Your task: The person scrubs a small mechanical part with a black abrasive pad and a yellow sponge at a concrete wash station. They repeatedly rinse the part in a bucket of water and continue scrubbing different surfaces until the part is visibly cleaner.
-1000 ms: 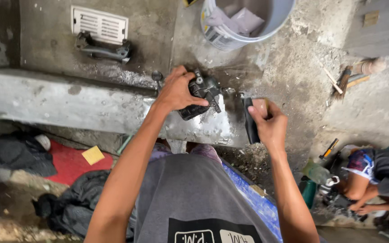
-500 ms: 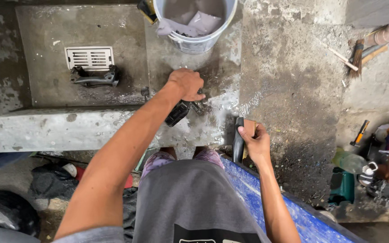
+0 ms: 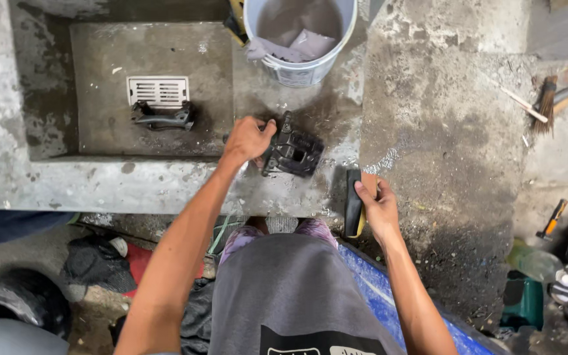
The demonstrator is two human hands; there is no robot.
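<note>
My left hand [image 3: 248, 139] grips the left edge of a black, greasy metal engine part [image 3: 292, 152] that lies on the wet concrete ledge [image 3: 165, 184]. My right hand [image 3: 377, 204] holds a black brush with a yellowish handle [image 3: 354, 204] upright at the ledge's near edge, to the right of the part. The two hands are apart, about a hand's width between them.
A white bucket [image 3: 300, 39] with grey liquid and a rag stands beyond the part. A sunken basin holds a white drain grate [image 3: 158, 91] and another black bracket [image 3: 162, 118]. A broom [image 3: 547, 95] lies at right. Tools and bottles [image 3: 547, 263] sit at lower right.
The view has swung so the basin and bucket sit more central. My left hand has laid the black part flatter on the ledge; my right hand still holds the brush at the edge.
</note>
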